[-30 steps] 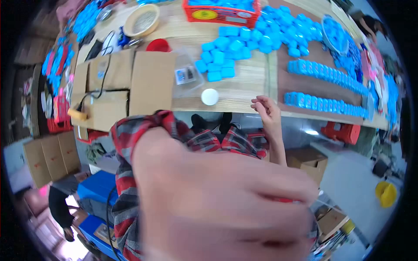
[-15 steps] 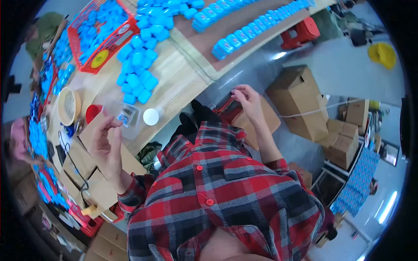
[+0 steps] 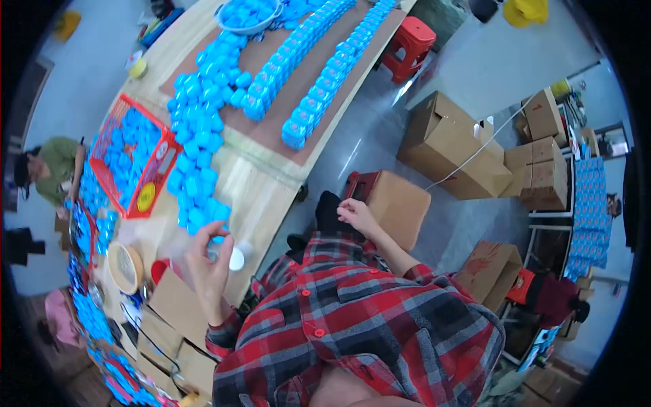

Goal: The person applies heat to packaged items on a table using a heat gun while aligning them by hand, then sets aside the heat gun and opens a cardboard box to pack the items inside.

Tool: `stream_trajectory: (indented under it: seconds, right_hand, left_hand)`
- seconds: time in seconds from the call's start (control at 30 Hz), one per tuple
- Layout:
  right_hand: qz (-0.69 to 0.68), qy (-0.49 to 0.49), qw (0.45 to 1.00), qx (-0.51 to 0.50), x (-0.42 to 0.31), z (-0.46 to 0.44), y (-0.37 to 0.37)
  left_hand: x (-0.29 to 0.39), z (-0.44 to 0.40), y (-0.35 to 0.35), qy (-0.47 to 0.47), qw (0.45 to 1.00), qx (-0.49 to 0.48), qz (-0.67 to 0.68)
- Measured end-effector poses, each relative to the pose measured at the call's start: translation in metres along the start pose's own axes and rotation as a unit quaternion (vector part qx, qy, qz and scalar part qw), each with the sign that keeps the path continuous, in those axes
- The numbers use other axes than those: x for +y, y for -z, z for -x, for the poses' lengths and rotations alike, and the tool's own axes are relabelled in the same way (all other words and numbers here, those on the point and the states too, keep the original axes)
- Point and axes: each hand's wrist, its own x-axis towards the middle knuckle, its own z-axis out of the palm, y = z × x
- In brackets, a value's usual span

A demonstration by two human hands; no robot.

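Note:
My left hand is raised over the table edge, its thumb and fingers curved and apart, with nothing visibly held. Just beyond its fingertips lies the near end of a pile of blue rounded plastic pieces. A white round lid or cap sits to the right of that hand. My right hand is off the table, above my lap and beside a stool with a brown top. Its fingers are pinched together; whatever may be between them is too small to make out.
A red basket of blue pieces stands on the table, with a round tan bowl nearer. Rows of blue items run along the far table. Cardboard boxes and a red stool stand on the floor. Other people are at left.
The head view has turned, so the table and baskets appear lower. My left hand now appears nearer the blue pile; my right hand has come in closer to my lap.

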Motion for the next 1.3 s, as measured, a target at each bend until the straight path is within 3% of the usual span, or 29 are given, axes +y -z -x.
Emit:
stream_trajectory:
  seconds: [0.07,0.13,0.17,0.27,0.33,0.37,0.43,0.5,0.57,0.63,0.7,0.77,0.97,1.3]
  right_hand:
    - [-0.082,-0.16,0.98,0.08,0.031,-0.011,0.023]
    - [-0.157,-0.206,0.949,0.182,0.073,-0.022,0.053]
    - [-0.163,-0.205,0.947,0.185,0.097,-0.029,0.071]
    - [0.02,-0.267,0.926,0.266,0.177,-0.049,0.108]
    - [-0.079,-0.131,0.965,0.214,0.209,-0.055,0.13]
    - [-0.007,-0.279,0.933,0.228,0.186,-0.069,0.138]
    - [0.049,-0.305,0.916,0.257,0.232,-0.107,0.147]
    - [0.017,-0.201,0.952,0.229,0.154,-0.133,0.173]
    - [0.022,-0.144,0.965,0.22,0.085,-0.171,0.204]
    - [0.129,-0.196,0.953,0.192,0.156,-0.233,0.237]
    - [0.21,-0.263,0.922,0.194,0.133,-0.275,0.262]
    - [0.179,-0.262,0.923,0.219,0.107,-0.304,0.282]
    - [0.187,-0.261,0.906,0.274,0.106,-0.337,0.312]
    - [0.195,-0.277,0.906,0.255,0.115,-0.262,0.287]
  left_hand:
    - [-0.001,-0.012,-0.014,0.007,0.999,-0.019,-0.026]
    - [-0.002,-0.03,-0.035,0.008,0.998,-0.059,-0.037]
    - [-0.002,-0.044,-0.049,0.008,0.996,-0.082,-0.04]
    - [-0.009,-0.082,-0.098,0.018,0.988,-0.145,-0.046]
    - [-0.032,-0.1,-0.131,0.072,0.972,-0.217,-0.055]
    - [-0.039,-0.107,-0.148,0.103,0.963,-0.24,-0.062]
    - [-0.075,-0.113,-0.173,0.197,0.937,-0.281,-0.068]
    - [-0.122,-0.117,-0.19,0.345,0.889,-0.299,-0.037]
    - [-0.126,-0.126,-0.202,0.4,0.887,-0.228,0.027]
    - [-0.128,-0.138,-0.207,0.516,0.837,-0.177,0.047]
    - [-0.169,-0.125,-0.198,0.535,0.819,-0.207,0.029]
    - [-0.183,-0.124,-0.201,0.564,0.792,-0.234,0.002]
    - [-0.203,-0.139,-0.231,0.539,0.769,-0.344,-0.029]
    - [-0.205,-0.179,-0.296,0.388,0.791,-0.473,0.019]
